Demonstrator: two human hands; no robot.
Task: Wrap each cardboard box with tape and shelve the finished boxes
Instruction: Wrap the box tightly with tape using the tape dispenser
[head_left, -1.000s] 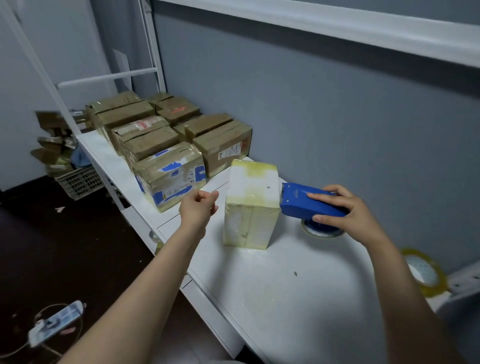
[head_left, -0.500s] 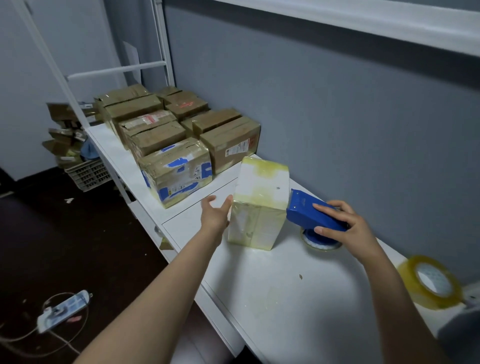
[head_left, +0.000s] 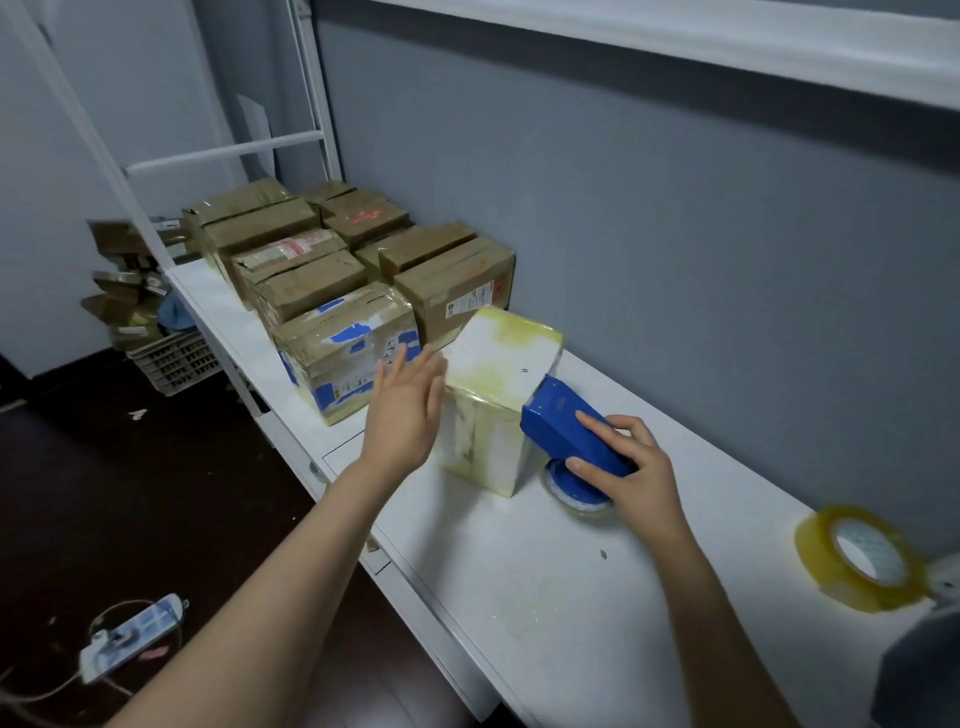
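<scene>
Box (head_left: 493, 395), pale, taped: standing between both hands. Left hand (head_left: 405, 410) is lying open at its side; right hand (head_left: 631, 475) is gripping the blue tape dispenser (head_left: 566, 431) against it. Probably next: bracing, pulling tape across.

I read this as a makeshift parcel-packing room in a home or small storeroom: taped cardboard boxes (head_left: 332, 270) crowd a white counter (head_left: 545, 587) against a grey wall (head_left: 675, 234), a spare tape roll (head_left: 860, 558) lies at one end, and flattened cartons (head_left: 122, 275), a plastic crate (head_left: 174, 358) and a power strip (head_left: 130, 636) occupy the dark floor (head_left: 171, 493).
</scene>
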